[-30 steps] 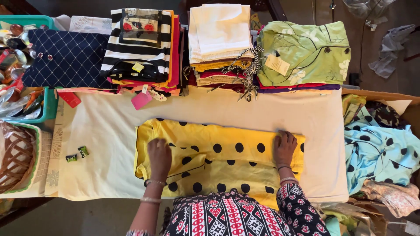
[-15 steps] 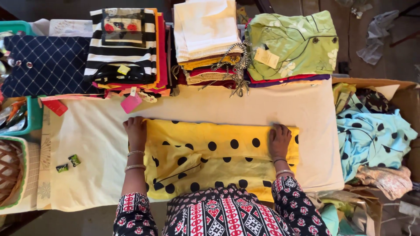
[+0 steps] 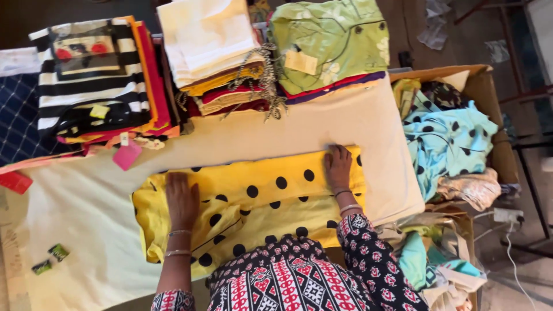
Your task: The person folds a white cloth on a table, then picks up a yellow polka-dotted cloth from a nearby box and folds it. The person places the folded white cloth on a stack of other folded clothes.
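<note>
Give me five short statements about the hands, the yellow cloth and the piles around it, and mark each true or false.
1. Both hands, left hand and right hand, lie flat on the yellow dotted cloth. True.
2. The cloth's dots are white. False: they are black.
3. A pink tag hangs from the striped pile. True.
4. The cardboard box holds only folded white cloth. False: it holds crumpled light blue and other mixed fabrics.
5. The green garment lies on top of a stack. True.

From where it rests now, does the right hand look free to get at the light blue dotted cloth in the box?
Probably yes. The right hand lies flat on the yellow dotted cloth, holding nothing, and the light blue dotted cloth lies on top of the open cardboard box just beyond the table edge, with nothing between them.
</note>
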